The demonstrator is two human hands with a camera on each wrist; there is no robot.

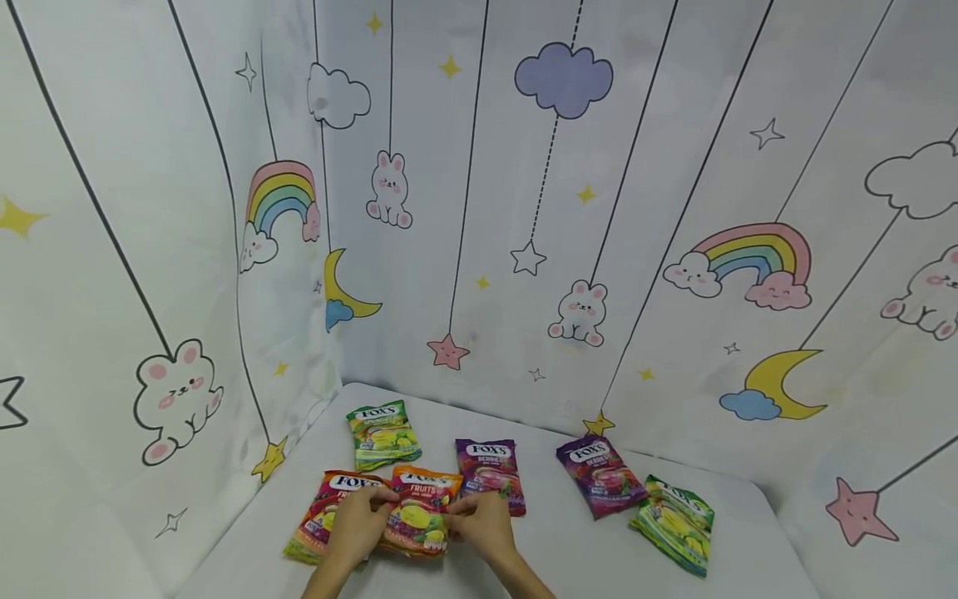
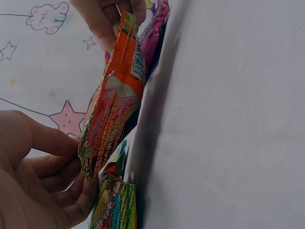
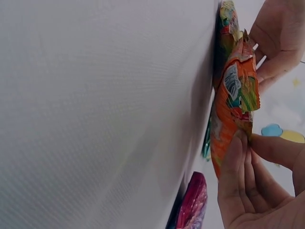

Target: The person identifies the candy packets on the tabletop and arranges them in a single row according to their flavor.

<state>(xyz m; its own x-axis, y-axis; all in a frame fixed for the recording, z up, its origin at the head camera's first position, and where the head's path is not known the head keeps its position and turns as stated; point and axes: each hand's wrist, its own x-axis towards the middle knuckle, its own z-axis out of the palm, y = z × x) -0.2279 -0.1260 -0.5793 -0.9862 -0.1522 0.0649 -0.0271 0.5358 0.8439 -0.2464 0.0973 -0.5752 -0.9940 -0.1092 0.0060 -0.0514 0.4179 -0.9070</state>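
An orange FOX'S Fruits candy bag (image 1: 421, 514) is held by its two sides, lifted at a tilt close over the table. My left hand (image 1: 358, 522) pinches its left edge between thumb and fingers. Opposite it, my right hand (image 1: 485, 526) pinches the right edge, as the right wrist view shows with the bag's orange back (image 3: 224, 114). Another FOX'S Fruits bag (image 1: 318, 512) lies just left, partly hidden behind the left hand. Behind the right hand, a purple FOX'S Berries bag (image 1: 494, 470) lies on the table.
At the back left of the white table (image 1: 554, 549) lies a green FOX'S bag (image 1: 383, 437). To the right, a second purple Berries bag (image 1: 602, 478) touches another green bag (image 1: 677, 526). A white patterned cloth wall (image 1: 509, 191) rises behind and on the left.
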